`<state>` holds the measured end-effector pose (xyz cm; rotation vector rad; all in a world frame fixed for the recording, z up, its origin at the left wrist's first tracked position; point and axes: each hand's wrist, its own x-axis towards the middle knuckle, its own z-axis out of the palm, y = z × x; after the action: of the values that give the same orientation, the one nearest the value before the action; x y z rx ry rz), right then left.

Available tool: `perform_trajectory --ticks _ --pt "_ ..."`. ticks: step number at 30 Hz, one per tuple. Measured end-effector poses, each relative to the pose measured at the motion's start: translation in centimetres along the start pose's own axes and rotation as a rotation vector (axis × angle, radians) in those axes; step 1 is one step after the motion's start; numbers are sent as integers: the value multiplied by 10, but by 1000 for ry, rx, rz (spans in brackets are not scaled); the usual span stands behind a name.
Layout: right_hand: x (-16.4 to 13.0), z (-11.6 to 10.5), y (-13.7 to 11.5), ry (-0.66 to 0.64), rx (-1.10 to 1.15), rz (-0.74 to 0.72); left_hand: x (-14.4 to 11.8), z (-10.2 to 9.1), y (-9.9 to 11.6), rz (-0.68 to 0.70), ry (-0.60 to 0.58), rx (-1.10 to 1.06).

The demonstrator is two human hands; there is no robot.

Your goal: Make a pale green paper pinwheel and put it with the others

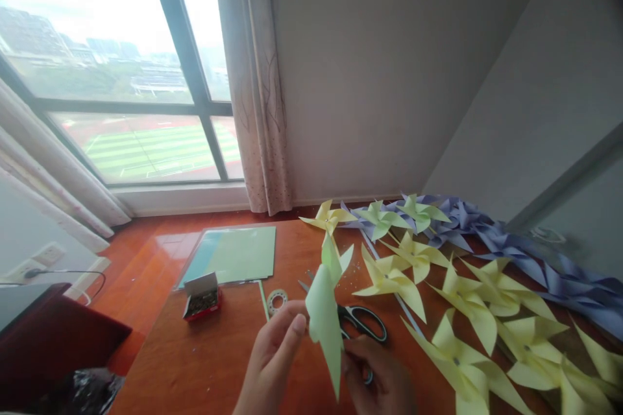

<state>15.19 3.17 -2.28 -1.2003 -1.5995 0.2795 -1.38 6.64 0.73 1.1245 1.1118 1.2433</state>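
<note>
A green paper pinwheel (325, 311) is held over the table (204, 363).
It is pinched by the left hand (272, 353) and right hand (377, 379); scissors (357, 321) lie beneath.

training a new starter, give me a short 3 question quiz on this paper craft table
1. True or false: the scissors are held in a hand.
2. What does the left hand pinch? A) tape roll B) pale green folded paper C) pin box
3. What colour are the pinwheels along the right wall?

Key:
1. False, they lie on the table.
2. B, the paper; the right hand touches it too.
3. Purple.
</note>
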Motion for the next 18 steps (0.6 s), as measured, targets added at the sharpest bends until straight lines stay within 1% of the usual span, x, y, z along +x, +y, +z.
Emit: perform_trajectory --ticks 2,3,4,7,11,14,16,18 --pt "-1 1 5 -68 46 72 -1 3 1 -24 -134 -2" --pt "-2 0 6 -90 69 102 -2 4 1 -17 -183 3" --pt "-1 -1 6 -81 74 137 -2 5 0 4 -216 23" --pt "0 -5 5 -33 47 205 -4 6 1 102 -267 136" --pt "1 -11 3 -46 17 243 -6 7 2 203 -346 197" --pt "1 -17 4 -51 5 262 -5 6 1 258 -355 234" --pt "0 -23 5 -36 29 290 -4 4 0 289 -320 236" --pt "0 -31 7 1 61 318 -2 2 -2 287 -257 235"
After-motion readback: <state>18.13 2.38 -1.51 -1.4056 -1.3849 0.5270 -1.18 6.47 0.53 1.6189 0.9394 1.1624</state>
